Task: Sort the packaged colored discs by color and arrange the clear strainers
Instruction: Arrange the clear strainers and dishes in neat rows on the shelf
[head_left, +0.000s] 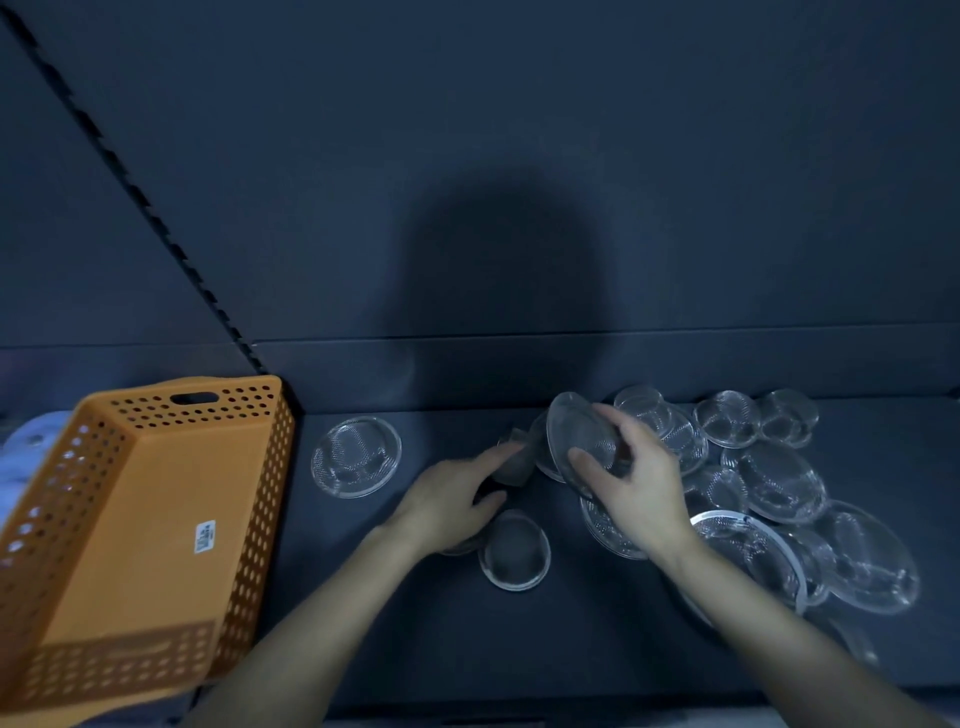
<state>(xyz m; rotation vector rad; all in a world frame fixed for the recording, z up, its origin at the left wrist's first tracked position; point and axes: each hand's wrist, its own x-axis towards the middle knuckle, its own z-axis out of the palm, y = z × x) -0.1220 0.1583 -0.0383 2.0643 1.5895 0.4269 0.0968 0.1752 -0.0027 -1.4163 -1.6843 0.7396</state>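
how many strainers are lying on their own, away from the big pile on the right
2. The far-left strainer lies beside the orange basket; the near strainer lies beside the left hand. A rim under that hand's wrist may be a third, mostly hidden.

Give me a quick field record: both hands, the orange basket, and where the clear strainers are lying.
orange basket: far left, sticker on its floor
left hand: grips a small clear item, too blurred to identify
right hand: holds a tilted strainer
lone strainer: flat, right of orange basket
front strainer: flat, beside left wrist
strainer heap: overlapping, right of right hand
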